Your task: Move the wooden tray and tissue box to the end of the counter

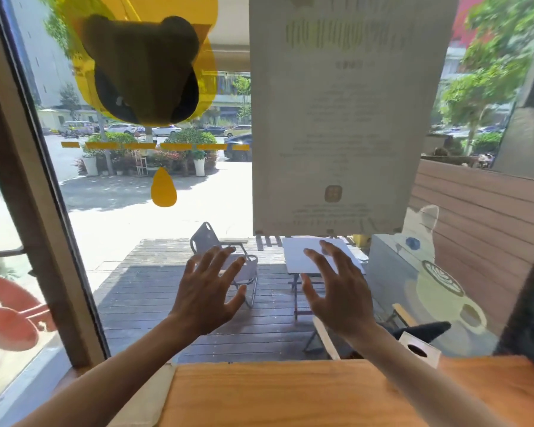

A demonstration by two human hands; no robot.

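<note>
1. The tissue box (420, 349) sits at the far right edge of the wooden counter (290, 396), against the window; I see only its pale top with a dark oval slot, and my right forearm cuts off its left side.
2. A dark, pointed, furry shape (426, 329) lies just behind the box; I cannot tell what it is.
3. I cannot make out a wooden tray as something apart from the counter; the orange-brown surface fills the bottom of the view and runs off the lower edge.
4. My left hand (207, 291) is raised in front of the glass, fingers spread wide, holding nothing.
5. My right hand (336, 291) is raised beside it, fingers also spread and empty, well above the counter and apart from the box.
6. A pale cloth or paper (145, 402) lies at the counter's left end, partly under my left arm.
7. A white sheet (336, 118) hangs on the window; its print is too blurred to read.
8. A yellow sticker with a brown bear shape (139, 66) is cut off at the top.
9. Outside, a folding chair (216, 251) and a white table (305, 257) stand on decking, partly hidden by my hands.
</note>
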